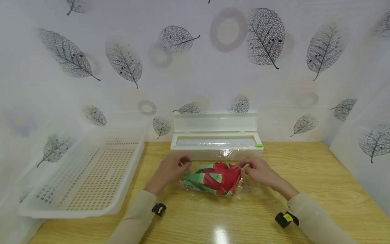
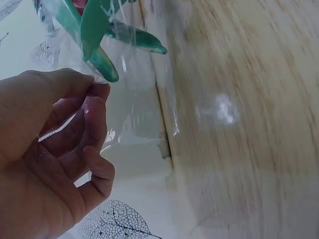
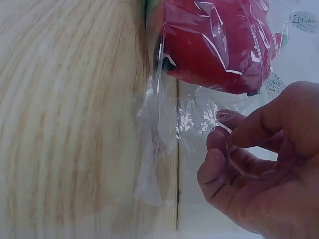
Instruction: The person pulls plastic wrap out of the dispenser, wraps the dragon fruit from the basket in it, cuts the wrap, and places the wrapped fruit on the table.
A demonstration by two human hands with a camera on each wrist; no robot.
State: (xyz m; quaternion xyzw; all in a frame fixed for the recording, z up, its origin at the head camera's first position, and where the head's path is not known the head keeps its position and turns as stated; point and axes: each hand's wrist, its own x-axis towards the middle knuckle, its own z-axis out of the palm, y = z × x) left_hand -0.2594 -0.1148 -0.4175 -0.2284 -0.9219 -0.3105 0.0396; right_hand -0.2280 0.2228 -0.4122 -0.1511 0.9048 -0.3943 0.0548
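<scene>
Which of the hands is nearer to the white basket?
Left. The left hand is to the right of the basket; the right hand is farther right, past the fruit.

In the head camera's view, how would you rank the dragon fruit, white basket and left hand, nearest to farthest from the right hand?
From the right hand:
1. Dragon fruit, just to its left.
2. Left hand, on the fruit's other side.
3. White basket, farthest over to the left.
</scene>
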